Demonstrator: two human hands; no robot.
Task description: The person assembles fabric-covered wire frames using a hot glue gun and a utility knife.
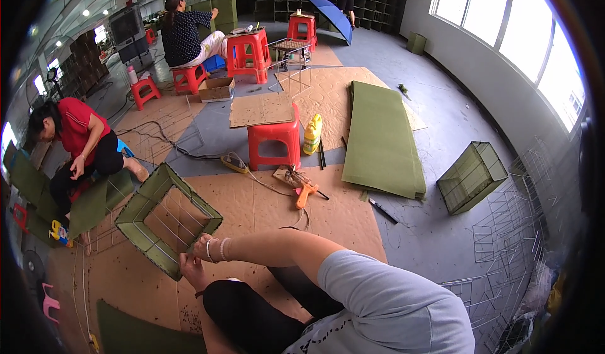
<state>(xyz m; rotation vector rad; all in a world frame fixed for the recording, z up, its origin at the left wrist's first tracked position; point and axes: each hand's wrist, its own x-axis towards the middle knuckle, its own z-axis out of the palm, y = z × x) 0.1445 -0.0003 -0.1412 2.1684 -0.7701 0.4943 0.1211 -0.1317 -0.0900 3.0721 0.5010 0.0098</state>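
A wire-framed green box (140, 235) with fabric-like walls lies tilted on the floor left of my knees, its open side toward me. My right hand (205, 248), with bracelets at the wrist, is closed at the box's near right edge. Just below it, my left hand (191, 269) is also closed, its fingers pinching the same edge close to the lower corner. Whether some small piece sits between the fingertips is too small to tell. Beyond my knees, an orange glue gun (306, 194) lies on the brown floor sheet.
A stack of green sheets (384, 143) lies ahead right, near a black-handled tool (383, 211). Another green box (472, 177) stands right, by bare wire frames (498, 244). A red stool (274, 141) carries cardboard; a yellow bottle (312, 135) stands beside it. A co-worker (82, 133) sits left.
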